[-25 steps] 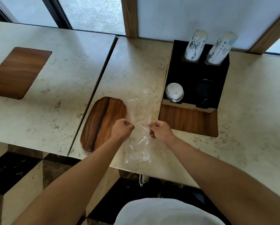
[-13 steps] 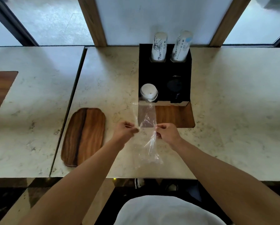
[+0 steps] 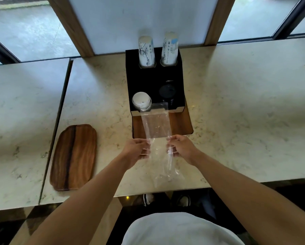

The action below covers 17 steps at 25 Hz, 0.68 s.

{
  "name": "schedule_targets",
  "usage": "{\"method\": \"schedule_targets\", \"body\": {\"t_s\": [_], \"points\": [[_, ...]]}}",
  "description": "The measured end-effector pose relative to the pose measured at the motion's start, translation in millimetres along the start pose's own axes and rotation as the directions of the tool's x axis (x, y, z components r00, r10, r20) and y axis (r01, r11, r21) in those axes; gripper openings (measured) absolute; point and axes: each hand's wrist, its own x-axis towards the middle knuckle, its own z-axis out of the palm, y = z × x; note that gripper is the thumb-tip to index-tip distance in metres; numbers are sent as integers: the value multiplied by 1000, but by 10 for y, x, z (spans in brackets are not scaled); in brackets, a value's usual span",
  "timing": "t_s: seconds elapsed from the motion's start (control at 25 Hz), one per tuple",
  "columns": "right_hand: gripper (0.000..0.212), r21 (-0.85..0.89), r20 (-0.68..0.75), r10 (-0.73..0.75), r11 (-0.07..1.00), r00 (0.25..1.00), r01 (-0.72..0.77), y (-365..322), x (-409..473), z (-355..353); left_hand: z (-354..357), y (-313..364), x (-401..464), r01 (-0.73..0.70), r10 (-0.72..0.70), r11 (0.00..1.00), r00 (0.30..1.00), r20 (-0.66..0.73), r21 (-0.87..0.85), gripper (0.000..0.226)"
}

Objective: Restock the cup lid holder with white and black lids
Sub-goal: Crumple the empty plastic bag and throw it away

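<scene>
**Empty bag held before the lid holder**

Head view: a clear plastic bag (image 3: 157,131) is pinched between the left hand (image 3: 136,149) and right hand (image 3: 181,148), fingers closed on its edges. Beyond the fingertips, white lids (image 3: 141,103) and black lids (image 3: 166,91) sit in the holder (image 3: 153,76).

A wooden tray (image 3: 74,157) lies on the marble counter (image 3: 236,121) (left of centre); windows (image 3: 24,32) behind.

Marble counter (image 3: 236,110) before me. Black lid holder (image 3: 130,82) sits on it by the far edge. Wooden tray (image 3: 75,156) lies flat, left of holder, near the seam.
</scene>
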Motion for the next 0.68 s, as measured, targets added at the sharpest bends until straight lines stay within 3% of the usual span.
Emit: {"method": "schedule_targets", "body": {"t_s": [0.24, 0.48, 0.68], "points": [[18, 26, 120, -10, 1000, 993, 7, 24, -94, -148, 117, 87, -49, 30, -30, 999, 999, 12, -13, 22], [31, 245, 100, -71, 969, 992, 45, 31, -129, -218, 136, 77, -90, 32, -21, 994, 995, 101, -104, 28], [21, 445, 101, -78, 895, 992, 25, -21, -131, -205, 132, 87, -96, 22, 0, 975, 995, 100, -220, 29]]}}
